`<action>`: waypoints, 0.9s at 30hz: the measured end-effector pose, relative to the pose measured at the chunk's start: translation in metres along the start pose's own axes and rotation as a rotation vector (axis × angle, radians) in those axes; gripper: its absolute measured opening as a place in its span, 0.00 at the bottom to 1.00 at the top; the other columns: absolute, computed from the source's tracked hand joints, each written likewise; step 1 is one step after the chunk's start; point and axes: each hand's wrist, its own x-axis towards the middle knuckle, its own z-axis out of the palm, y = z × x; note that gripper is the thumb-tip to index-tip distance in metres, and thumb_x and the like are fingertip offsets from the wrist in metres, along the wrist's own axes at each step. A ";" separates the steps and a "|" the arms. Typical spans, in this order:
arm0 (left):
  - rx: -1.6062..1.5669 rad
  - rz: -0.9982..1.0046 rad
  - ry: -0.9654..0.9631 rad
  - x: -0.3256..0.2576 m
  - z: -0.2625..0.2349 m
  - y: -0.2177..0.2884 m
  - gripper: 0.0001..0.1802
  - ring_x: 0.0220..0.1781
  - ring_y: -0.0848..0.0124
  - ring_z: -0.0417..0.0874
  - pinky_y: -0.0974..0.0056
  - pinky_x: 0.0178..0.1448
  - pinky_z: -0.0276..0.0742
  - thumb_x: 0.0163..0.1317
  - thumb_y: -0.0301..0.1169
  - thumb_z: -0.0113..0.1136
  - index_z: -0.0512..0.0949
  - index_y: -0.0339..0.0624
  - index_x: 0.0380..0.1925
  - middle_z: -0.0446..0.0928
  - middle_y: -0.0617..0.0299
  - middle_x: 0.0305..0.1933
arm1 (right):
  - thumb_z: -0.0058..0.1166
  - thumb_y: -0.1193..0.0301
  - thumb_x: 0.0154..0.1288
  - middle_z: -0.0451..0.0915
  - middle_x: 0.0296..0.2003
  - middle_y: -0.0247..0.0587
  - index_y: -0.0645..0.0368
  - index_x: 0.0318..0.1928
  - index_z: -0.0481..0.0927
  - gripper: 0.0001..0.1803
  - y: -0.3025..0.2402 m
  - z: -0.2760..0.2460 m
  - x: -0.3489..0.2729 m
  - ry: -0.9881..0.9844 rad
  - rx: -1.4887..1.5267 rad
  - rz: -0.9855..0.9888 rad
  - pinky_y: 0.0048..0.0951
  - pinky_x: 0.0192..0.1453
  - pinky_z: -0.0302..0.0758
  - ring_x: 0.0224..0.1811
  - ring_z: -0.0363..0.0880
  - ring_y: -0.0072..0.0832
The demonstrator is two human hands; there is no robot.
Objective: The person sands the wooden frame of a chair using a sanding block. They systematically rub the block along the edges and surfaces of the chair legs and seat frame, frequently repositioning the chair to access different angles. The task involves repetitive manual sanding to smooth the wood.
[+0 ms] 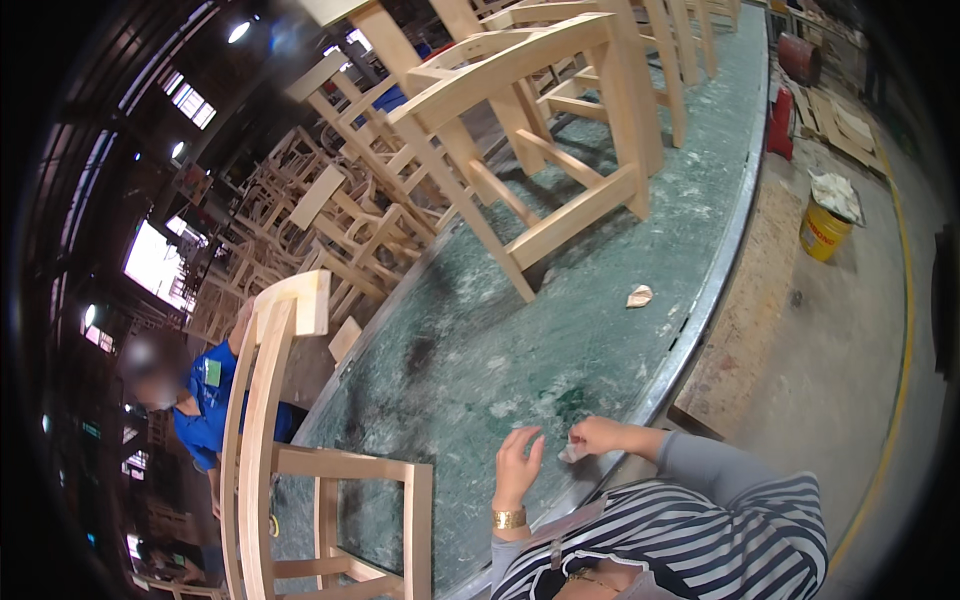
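Low in the frame, the right hand point(598, 436) pinches a small pale scrap point(572, 453); the left hand point(517, 466) hovers spread over the dusty green counter point(600, 330). Chair frame point(300, 470) at lower left looks untouched, so work seems barely begun.

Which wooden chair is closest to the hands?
The unpainted chair frame at the lower left, beside the left hand. The other chair frames stand farther up the green table.

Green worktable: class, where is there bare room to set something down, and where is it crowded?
Free: the green worktable between the near chair frame, the left hand and the crumpled scrap. Crowded: the far end, under upturned chair frames.
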 end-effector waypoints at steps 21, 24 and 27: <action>-0.682 -0.694 -0.021 0.030 0.145 0.063 0.19 0.43 0.74 0.79 0.71 0.44 0.75 0.61 0.28 0.58 0.69 0.32 0.50 0.76 0.57 0.46 | 0.58 0.66 0.60 0.79 0.31 0.30 0.60 0.38 0.81 0.11 0.042 -0.130 -0.027 0.088 1.097 0.247 0.21 0.38 0.70 0.33 0.73 0.15; -0.793 -0.722 -0.008 0.028 0.145 0.061 0.16 0.42 0.75 0.79 0.71 0.43 0.75 0.61 0.28 0.57 0.71 0.35 0.48 0.78 0.60 0.43 | 0.58 0.65 0.60 0.80 0.31 0.30 0.61 0.39 0.81 0.13 0.045 -0.121 -0.024 0.009 1.081 0.280 0.21 0.39 0.70 0.34 0.73 0.16; -0.865 -0.782 0.027 0.018 0.141 0.049 0.15 0.40 0.76 0.79 0.71 0.42 0.75 0.61 0.28 0.58 0.72 0.35 0.47 0.78 0.61 0.43 | 0.57 0.65 0.62 0.80 0.33 0.31 0.61 0.39 0.81 0.12 0.042 -0.121 -0.019 -0.079 0.946 0.262 0.19 0.40 0.71 0.36 0.74 0.15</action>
